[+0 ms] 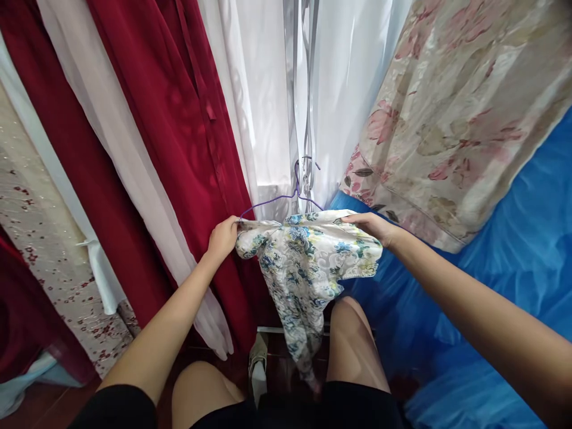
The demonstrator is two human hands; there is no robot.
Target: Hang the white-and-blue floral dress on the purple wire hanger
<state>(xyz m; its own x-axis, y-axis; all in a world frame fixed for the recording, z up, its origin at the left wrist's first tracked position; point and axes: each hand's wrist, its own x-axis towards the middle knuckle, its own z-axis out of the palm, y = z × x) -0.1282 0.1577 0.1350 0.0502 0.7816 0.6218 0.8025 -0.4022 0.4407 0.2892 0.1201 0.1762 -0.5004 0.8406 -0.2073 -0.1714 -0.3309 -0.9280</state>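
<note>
A small floral garment (304, 262), white with blue and yellow flowers, hangs on a purple wire hanger (286, 196) in front of me. My left hand (222, 237) is closed on the garment's left shoulder, where the hanger's arm ends. My right hand (370, 225) grips the right shoulder edge with fingers curled over the cloth. The hanger's hook rises toward silver ribbons (307, 119) hanging from above. The garment's lower end drops between my knees.
Dark red dresses (179, 131) and a pale sheer one (116, 155) hang at left. A white curtain (259, 89) is behind. A pink-flowered cream fabric (456, 119) and a blue tulle garment (504, 262) fill the right. A sequined fabric (40, 250) hangs far left.
</note>
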